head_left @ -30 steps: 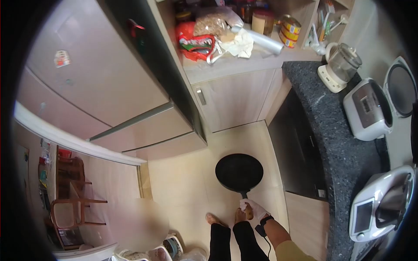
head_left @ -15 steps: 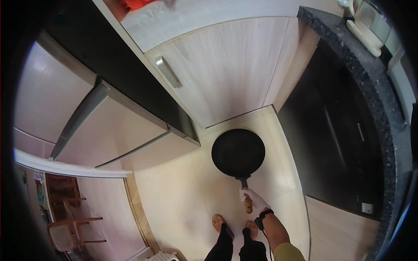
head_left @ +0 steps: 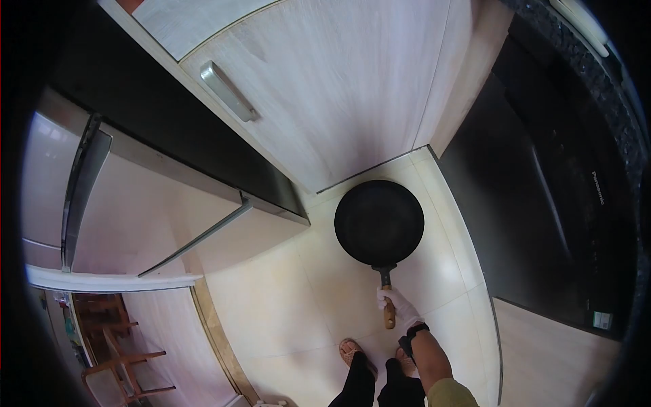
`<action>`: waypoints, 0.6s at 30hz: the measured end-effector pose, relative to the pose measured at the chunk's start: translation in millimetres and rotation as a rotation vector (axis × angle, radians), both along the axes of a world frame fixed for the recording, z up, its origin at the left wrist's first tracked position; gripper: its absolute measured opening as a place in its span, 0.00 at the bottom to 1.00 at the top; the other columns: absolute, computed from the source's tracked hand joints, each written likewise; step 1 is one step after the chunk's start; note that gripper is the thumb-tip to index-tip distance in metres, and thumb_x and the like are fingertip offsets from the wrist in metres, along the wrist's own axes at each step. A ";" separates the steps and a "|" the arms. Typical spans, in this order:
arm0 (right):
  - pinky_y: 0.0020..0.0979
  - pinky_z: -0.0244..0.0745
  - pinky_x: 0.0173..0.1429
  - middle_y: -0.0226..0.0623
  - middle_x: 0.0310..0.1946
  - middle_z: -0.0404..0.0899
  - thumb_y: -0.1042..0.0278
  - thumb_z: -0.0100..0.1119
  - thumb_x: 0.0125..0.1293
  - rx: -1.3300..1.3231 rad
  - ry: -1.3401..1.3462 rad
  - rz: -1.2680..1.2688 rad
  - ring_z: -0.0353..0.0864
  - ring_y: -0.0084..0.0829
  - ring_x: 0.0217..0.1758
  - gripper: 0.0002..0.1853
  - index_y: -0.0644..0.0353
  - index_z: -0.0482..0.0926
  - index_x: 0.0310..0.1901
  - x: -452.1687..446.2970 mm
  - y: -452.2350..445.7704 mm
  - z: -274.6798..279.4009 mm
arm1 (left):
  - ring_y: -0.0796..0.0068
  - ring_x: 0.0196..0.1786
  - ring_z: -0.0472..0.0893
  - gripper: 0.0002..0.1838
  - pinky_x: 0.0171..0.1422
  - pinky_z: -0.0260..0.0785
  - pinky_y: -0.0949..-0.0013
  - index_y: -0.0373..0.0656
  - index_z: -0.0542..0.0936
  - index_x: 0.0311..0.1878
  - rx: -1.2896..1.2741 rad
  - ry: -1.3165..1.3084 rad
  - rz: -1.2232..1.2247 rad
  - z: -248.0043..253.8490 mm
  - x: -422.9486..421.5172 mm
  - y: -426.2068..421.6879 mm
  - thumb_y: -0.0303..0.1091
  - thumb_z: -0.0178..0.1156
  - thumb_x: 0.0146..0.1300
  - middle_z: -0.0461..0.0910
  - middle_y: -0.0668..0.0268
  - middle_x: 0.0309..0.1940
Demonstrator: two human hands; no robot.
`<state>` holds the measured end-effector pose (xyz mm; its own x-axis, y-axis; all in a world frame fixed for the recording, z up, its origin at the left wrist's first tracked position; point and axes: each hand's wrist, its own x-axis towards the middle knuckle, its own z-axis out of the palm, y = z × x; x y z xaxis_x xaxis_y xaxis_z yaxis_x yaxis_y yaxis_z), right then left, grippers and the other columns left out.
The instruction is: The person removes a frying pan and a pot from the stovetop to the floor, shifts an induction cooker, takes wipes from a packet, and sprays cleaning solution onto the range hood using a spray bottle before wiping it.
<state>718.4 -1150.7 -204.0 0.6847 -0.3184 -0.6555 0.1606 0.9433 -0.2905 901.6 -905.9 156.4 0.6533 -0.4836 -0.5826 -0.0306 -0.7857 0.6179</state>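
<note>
A round black frying pan (head_left: 379,222) hangs over the tiled floor, its handle pointing back toward me. My right hand (head_left: 400,306), in a whitish glove with a dark band at the wrist, is closed round the handle. The brown end of the handle (head_left: 389,317) sticks out below the fingers. The inside of the pan looks bare. My left hand does not show.
A pale cabinet door (head_left: 325,88) with a metal handle (head_left: 229,91) stands ahead. A fridge (head_left: 156,203) is at the left, and a black Panasonic appliance (head_left: 542,183) under a dark counter (head_left: 614,108) at the right. Wooden chairs (head_left: 125,359) show beyond a doorway.
The view has tipped down and come closer to the cabinet, so the shelf and countertop appliances have mostly left the frame. The pan has moved toward the cabinet, still in my right hand.
</note>
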 end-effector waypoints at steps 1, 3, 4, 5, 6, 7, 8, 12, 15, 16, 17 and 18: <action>0.27 0.71 0.30 0.27 0.22 0.70 0.68 0.59 0.64 -0.027 0.029 0.004 0.71 0.23 0.21 0.10 0.58 0.69 0.42 0.1 1.5 -5.4 | 0.74 0.45 0.79 0.13 0.52 0.71 0.72 0.39 0.77 0.51 -0.001 0.005 -0.002 -2.1 1.6 -0.6 0.37 0.53 0.71 0.80 0.64 0.41; 0.27 0.72 0.31 0.28 0.23 0.70 0.67 0.60 0.63 -0.080 0.089 0.010 0.72 0.24 0.22 0.11 0.59 0.70 0.43 0.3 6.5 -18.5 | 0.74 0.45 0.79 0.13 0.52 0.71 0.72 0.39 0.77 0.51 0.002 0.014 -0.007 -6.5 3.7 -2.2 0.37 0.53 0.71 0.79 0.64 0.41; 0.27 0.72 0.32 0.29 0.23 0.71 0.67 0.60 0.63 -0.085 0.106 0.030 0.72 0.24 0.23 0.11 0.59 0.70 0.43 0.2 6.7 -27.0 | 0.74 0.45 0.79 0.14 0.52 0.71 0.72 0.39 0.76 0.51 0.000 0.019 -0.010 -9.3 4.9 -3.0 0.37 0.53 0.71 0.79 0.64 0.41; 0.27 0.73 0.33 0.29 0.23 0.71 0.66 0.60 0.63 -0.090 0.122 0.051 0.72 0.25 0.23 0.11 0.59 0.70 0.43 0.6 6.0 -35.6 | 0.74 0.45 0.79 0.14 0.53 0.71 0.72 0.39 0.76 0.52 0.000 0.023 -0.014 -10.8 6.0 -4.0 0.37 0.53 0.71 0.79 0.64 0.41; 0.27 0.73 0.34 0.29 0.23 0.71 0.66 0.60 0.63 -0.093 0.139 0.073 0.73 0.25 0.24 0.12 0.59 0.71 0.43 0.2 6.5 -38.1 | 0.74 0.45 0.79 0.14 0.53 0.71 0.72 0.39 0.76 0.52 0.001 0.026 -0.017 -12.2 7.0 -4.9 0.37 0.53 0.71 0.79 0.64 0.41; 0.27 0.73 0.34 0.29 0.23 0.71 0.66 0.61 0.63 -0.105 0.166 0.088 0.73 0.25 0.24 0.12 0.60 0.71 0.43 -1.6 7.9 -39.6 | 0.74 0.46 0.79 0.14 0.53 0.71 0.72 0.39 0.76 0.52 0.004 0.031 -0.019 -13.2 7.8 -5.2 0.38 0.53 0.71 0.79 0.64 0.42; 0.27 0.72 0.34 0.29 0.23 0.71 0.65 0.61 0.62 -0.118 0.193 0.104 0.73 0.25 0.25 0.13 0.60 0.71 0.44 -3.3 6.8 -40.6 | 0.74 0.46 0.79 0.14 0.53 0.70 0.72 0.39 0.76 0.52 0.003 0.034 -0.021 -14.2 8.3 -6.2 0.38 0.53 0.71 0.79 0.64 0.42; 0.27 0.70 0.34 0.29 0.24 0.72 0.64 0.60 0.63 -0.181 0.317 0.106 0.73 0.25 0.26 0.12 0.60 0.72 0.44 -5.5 0.3 -13.8 | 0.74 0.46 0.78 0.14 0.53 0.70 0.72 0.39 0.76 0.53 -0.001 0.042 -0.036 -13.0 8.8 -10.3 0.38 0.53 0.71 0.79 0.64 0.42; 0.26 0.68 0.34 0.28 0.24 0.72 0.61 0.61 0.62 -0.278 0.348 0.098 0.71 0.24 0.26 0.14 0.60 0.73 0.44 -6.9 1.8 -21.6 | 0.74 0.47 0.78 0.15 0.54 0.70 0.72 0.39 0.76 0.53 -0.003 0.053 -0.055 -7.7 7.0 -16.4 0.38 0.53 0.71 0.79 0.64 0.43; 0.28 0.69 0.35 0.30 0.25 0.73 0.61 0.60 0.62 -0.383 0.517 0.113 0.74 0.27 0.27 0.14 0.60 0.73 0.44 -7.3 5.7 -24.5 | 0.74 0.47 0.78 0.15 0.54 0.70 0.72 0.39 0.76 0.53 -0.004 0.058 -0.064 -3.8 5.8 -18.9 0.38 0.53 0.71 0.79 0.64 0.43; 0.31 0.70 0.37 0.31 0.26 0.75 0.61 0.60 0.62 -0.487 0.689 0.122 0.76 0.31 0.29 0.14 0.61 0.73 0.43 -6.5 7.7 -25.0 | 0.74 0.47 0.78 0.15 0.54 0.70 0.72 0.39 0.76 0.54 -0.008 0.060 -0.073 0.9 5.4 -23.0 0.38 0.53 0.71 0.79 0.64 0.43; 0.34 0.71 0.38 0.33 0.27 0.77 0.61 0.59 0.62 -0.591 0.863 0.126 0.78 0.34 0.31 0.14 0.61 0.73 0.43 -6.9 2.5 -22.8 | 0.74 0.47 0.78 0.15 0.54 0.70 0.72 0.39 0.76 0.54 -0.014 0.064 -0.085 8.0 4.0 -27.1 0.38 0.53 0.71 0.79 0.64 0.43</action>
